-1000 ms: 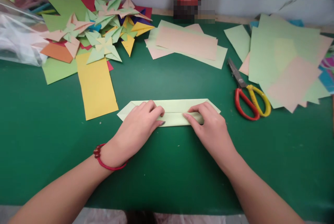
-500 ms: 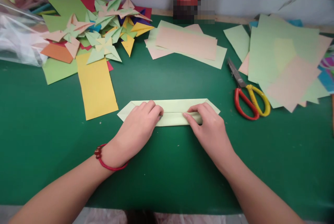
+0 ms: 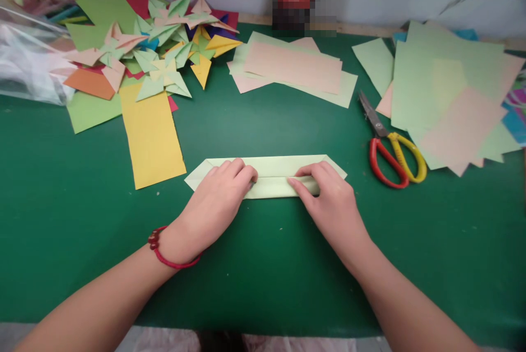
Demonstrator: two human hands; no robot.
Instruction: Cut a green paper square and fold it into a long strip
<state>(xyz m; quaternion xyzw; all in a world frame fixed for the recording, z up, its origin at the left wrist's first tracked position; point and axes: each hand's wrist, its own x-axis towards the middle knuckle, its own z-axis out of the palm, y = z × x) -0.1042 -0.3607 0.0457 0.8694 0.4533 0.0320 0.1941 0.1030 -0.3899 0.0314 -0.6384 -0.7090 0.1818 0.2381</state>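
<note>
A pale green folded paper strip (image 3: 267,167) lies crosswise on the green tabletop (image 3: 263,264), with pointed ends and a lengthwise seam along its middle. My left hand (image 3: 224,190) rests on its left part, fingers curled and pressed to the near flap. On the right part, my right hand (image 3: 326,190) pinches the same flap, thumb at the seam and fingers bent over the paper. Parts of the strip under both hands are hidden. A red beaded bracelet (image 3: 175,261) circles my left wrist.
Scissors (image 3: 388,146) with red and yellow handles lie to the right, beside a stack of paper sheets (image 3: 435,84). Paper rectangles (image 3: 293,67) sit at the back. Folded paper stars (image 3: 164,70) and a yellow sheet (image 3: 154,138) are at left, near a clear plastic bag (image 3: 33,62).
</note>
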